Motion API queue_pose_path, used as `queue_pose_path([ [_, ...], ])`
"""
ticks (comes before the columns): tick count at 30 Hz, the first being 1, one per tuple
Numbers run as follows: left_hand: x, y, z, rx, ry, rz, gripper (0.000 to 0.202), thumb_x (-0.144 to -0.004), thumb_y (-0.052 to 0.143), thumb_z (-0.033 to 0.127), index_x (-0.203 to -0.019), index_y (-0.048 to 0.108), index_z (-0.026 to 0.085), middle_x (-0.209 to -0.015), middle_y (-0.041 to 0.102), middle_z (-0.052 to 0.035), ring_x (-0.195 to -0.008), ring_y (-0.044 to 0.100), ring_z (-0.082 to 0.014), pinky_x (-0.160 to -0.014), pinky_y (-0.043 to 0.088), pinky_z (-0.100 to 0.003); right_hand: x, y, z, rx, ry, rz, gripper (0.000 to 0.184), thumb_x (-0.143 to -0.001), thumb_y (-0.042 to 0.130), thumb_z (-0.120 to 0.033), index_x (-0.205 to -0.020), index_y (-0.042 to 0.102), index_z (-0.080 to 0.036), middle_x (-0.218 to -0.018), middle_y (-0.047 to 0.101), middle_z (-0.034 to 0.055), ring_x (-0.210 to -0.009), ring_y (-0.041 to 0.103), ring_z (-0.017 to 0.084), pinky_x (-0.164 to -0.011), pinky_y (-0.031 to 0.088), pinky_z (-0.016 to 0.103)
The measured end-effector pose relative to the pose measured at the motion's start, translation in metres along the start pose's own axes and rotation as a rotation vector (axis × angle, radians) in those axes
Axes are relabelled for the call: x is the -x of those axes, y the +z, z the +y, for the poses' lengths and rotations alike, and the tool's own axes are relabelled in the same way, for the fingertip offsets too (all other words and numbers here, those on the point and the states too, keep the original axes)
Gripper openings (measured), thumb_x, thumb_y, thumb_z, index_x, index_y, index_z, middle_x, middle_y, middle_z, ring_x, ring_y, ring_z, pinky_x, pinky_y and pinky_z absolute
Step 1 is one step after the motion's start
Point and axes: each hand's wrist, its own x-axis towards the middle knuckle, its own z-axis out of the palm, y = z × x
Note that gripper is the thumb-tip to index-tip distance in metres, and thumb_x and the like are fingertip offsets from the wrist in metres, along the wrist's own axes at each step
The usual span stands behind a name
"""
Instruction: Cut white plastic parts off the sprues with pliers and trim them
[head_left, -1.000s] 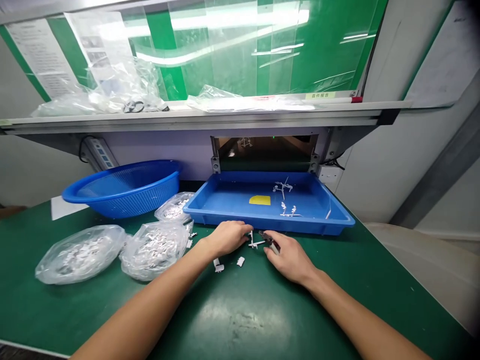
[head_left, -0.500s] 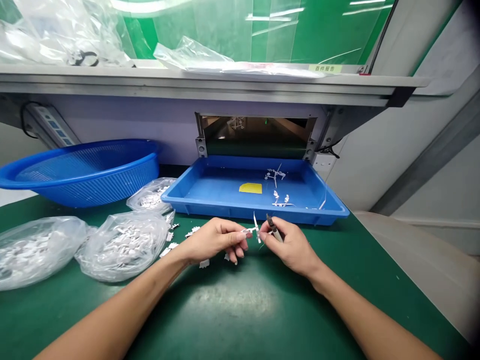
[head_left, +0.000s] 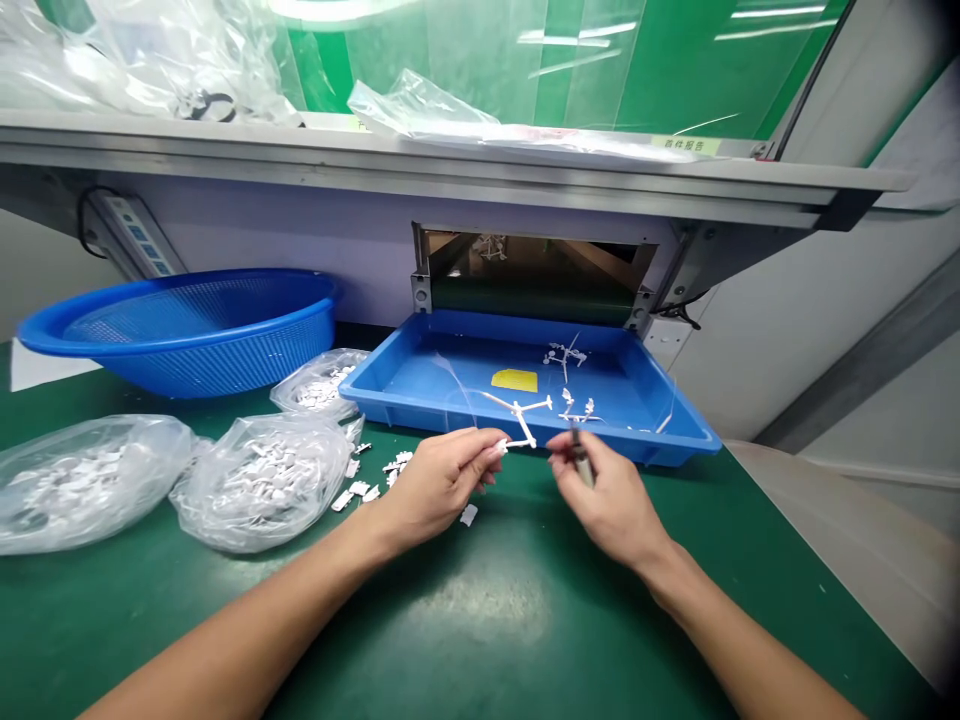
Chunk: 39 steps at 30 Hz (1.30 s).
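Note:
My left hand [head_left: 450, 478] is closed, pinching a white plastic part at one end of a branched white sprue [head_left: 519, 412]. The sprue's thin arms reach up and right, in front of the blue tray's near wall. A short way to the right, my right hand [head_left: 611, 490] is curled round a slim tool [head_left: 581, 462] with a dark end and a pale body; its exact kind is unclear. The right fingertips are apart from the sprue. Several small white plastic parts [head_left: 360, 490] lie on the table beside and beyond my left forearm.
The blue tray [head_left: 645, 450] holds more sprues [head_left: 566, 357] and a yellow paper [head_left: 514, 380]. Clear bags of white parts [head_left: 262, 480] lie at left, before a blue basket [head_left: 217, 355]. An opening with a belt [head_left: 532, 297] is behind the tray, under a metal shelf [head_left: 450, 185].
The sprue has turned and its branches now spread upward. My right hand has drawn away from it to the right with the tool. The view has shifted slightly.

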Motion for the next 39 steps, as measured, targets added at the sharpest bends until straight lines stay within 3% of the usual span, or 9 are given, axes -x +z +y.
queue_pose_path([
  [3,0.002,0.004,-0.005,-0.158,0.138,0.072,0.028,-0.103,0.038,0.030,-0.109,0.062,0.016,-0.081,0.062,-0.0019,-0.071,0.058,-0.0106,-0.069,0.047,-0.021,0.003,0.007,0.001,0.184,-0.112,-0.136,0.015,-0.079,0.051,-0.017,-0.089,0.061,-0.022,-0.085,0.064,0.0020,-0.077,0.059,0.018,-0.071,0.045,0.029],
  [6,0.004,0.008,-0.005,-0.225,0.193,0.058,0.028,-0.104,0.036,0.029,-0.111,0.060,0.017,-0.082,0.062,-0.0022,-0.072,0.057,-0.0115,-0.070,0.045,-0.022,0.006,0.012,0.000,0.218,-0.168,-0.126,0.019,-0.078,0.051,-0.013,-0.092,0.060,-0.022,-0.088,0.063,0.0029,-0.083,0.057,0.020,-0.074,0.044,0.030],
  [20,0.004,0.010,-0.001,-0.235,0.203,-0.029,0.026,-0.104,0.035,0.025,-0.111,0.058,0.017,-0.083,0.060,-0.0020,-0.073,0.053,-0.0115,-0.071,0.042,-0.022,0.007,0.009,0.003,0.336,-0.255,-0.095,0.017,-0.075,0.051,-0.010,-0.088,0.054,-0.021,-0.087,0.058,0.0025,-0.081,0.050,0.020,-0.076,0.040,0.033],
  [26,0.005,0.009,-0.003,-0.271,0.256,-0.066,0.025,-0.103,0.035,0.022,-0.111,0.058,0.016,-0.083,0.061,-0.0028,-0.071,0.052,-0.0115,-0.069,0.041,-0.022,0.007,0.005,0.005,0.441,-0.247,-0.193,0.020,-0.080,0.048,-0.010,-0.093,0.059,-0.022,-0.085,0.059,0.0036,-0.081,0.053,0.021,-0.074,0.039,0.032],
  [30,0.003,0.011,-0.009,-0.314,0.236,-0.105,0.027,-0.102,0.034,0.024,-0.107,0.059,0.016,-0.081,0.060,-0.0033,-0.069,0.053,-0.0125,-0.067,0.040,-0.023,0.003,0.007,0.004,0.374,-0.130,-0.326,0.017,-0.081,0.047,-0.011,-0.090,0.058,-0.021,-0.086,0.062,0.0038,-0.079,0.054,0.019,-0.071,0.037,0.030],
  [33,-0.003,0.007,-0.008,-0.330,0.212,-0.219,0.027,-0.101,0.034,0.025,-0.096,0.060,0.017,-0.084,0.061,-0.0043,-0.073,0.055,-0.0138,-0.068,0.040,-0.023,-0.002,-0.010,0.003,0.302,-0.042,-0.541,0.011,-0.082,0.050,-0.017,-0.078,0.059,-0.020,-0.075,0.062,0.0001,-0.066,0.054,0.015,-0.060,0.036,0.026],
  [37,-0.007,-0.026,0.004,-0.384,0.118,-0.376,0.032,-0.098,0.037,0.026,-0.075,0.056,0.016,-0.070,0.056,-0.0019,-0.061,0.049,-0.0125,-0.058,0.035,-0.023,-0.005,-0.063,-0.002,0.253,0.044,-0.839,0.004,-0.074,0.063,-0.021,-0.076,0.067,-0.021,-0.066,0.066,-0.0038,-0.056,0.058,0.013,-0.047,0.037,0.020],
  [39,-0.002,-0.048,0.007,-0.426,0.051,-0.382,0.036,-0.098,0.038,0.030,-0.071,0.057,0.016,-0.066,0.055,-0.0015,-0.056,0.048,-0.0123,-0.054,0.032,-0.023,-0.004,-0.084,-0.009,0.232,0.105,-0.816,0.011,-0.078,0.062,-0.025,-0.085,0.070,-0.022,-0.076,0.070,-0.0022,-0.063,0.062,0.014,-0.052,0.042,0.021],
])
